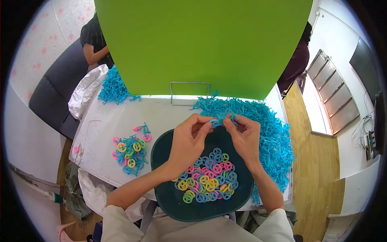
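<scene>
My left hand (189, 135) pinches a small blue plastic wheel (214, 123) between thumb and fingertips. Close beside it, my right hand (245, 135) has closed fingertips on a blue branched plastic piece (231, 116), and the two parts meet between my hands. Another bit of blue ring shows by the right fingertips, partly covered. Below both hands is a dark green basin (169, 201) holding many spoked wheels (209, 177) in pink, yellow, green and blue. A large heap of blue branched pieces (266, 137) lies right behind and beside my right hand.
Left of the basin, a small pile of blue pieces with coloured wheels (131, 151) rests on the white table (94, 133). A green panel (201, 48) with a wire stand (189, 104) rises at the back. Another blue heap (114, 88) and a silvery bag (85, 90) lie far left. Two people sit beyond.
</scene>
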The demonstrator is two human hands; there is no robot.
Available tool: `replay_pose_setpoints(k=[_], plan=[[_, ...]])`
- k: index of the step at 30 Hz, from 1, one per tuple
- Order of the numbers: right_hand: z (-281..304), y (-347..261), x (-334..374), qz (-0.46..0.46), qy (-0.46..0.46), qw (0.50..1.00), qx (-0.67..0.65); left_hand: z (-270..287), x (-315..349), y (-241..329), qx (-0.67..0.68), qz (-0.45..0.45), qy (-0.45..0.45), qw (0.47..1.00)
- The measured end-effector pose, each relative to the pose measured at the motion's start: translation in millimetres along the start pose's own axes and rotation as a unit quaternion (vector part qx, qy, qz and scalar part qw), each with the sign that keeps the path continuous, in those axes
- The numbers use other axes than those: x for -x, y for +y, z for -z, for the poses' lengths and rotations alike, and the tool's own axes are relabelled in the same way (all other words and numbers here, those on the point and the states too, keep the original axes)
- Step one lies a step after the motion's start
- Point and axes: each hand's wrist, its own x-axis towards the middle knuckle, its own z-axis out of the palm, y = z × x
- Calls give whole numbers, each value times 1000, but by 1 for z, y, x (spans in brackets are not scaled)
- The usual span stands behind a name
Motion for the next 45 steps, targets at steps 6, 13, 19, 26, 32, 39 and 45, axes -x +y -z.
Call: replay_pose_setpoints(k=[6,13,19,26,32,39,45], plan=[[4,-7,-3,145,-56,981,120,9,1,5,-60,-24,13,998],[64,-12,-28,0,-252,948,196,87,9,25,-208,-11,66,976],[106,54,-37,-41,-197,808,554,189,30,35,-401,152,29,903],[78,80,-46,21,-174,856,486,184,53,26,-633,54,-29,772],[82,70,-53,-9,-198,872,447,107,28,37,-504,-73,-45,859],[73,28,-55,-10,-143,952,272,20,13,-35,-444,-96,-324,830],[63,29,-51,-13,-110,994,17,-7,8,-67,-515,-156,-383,751]])
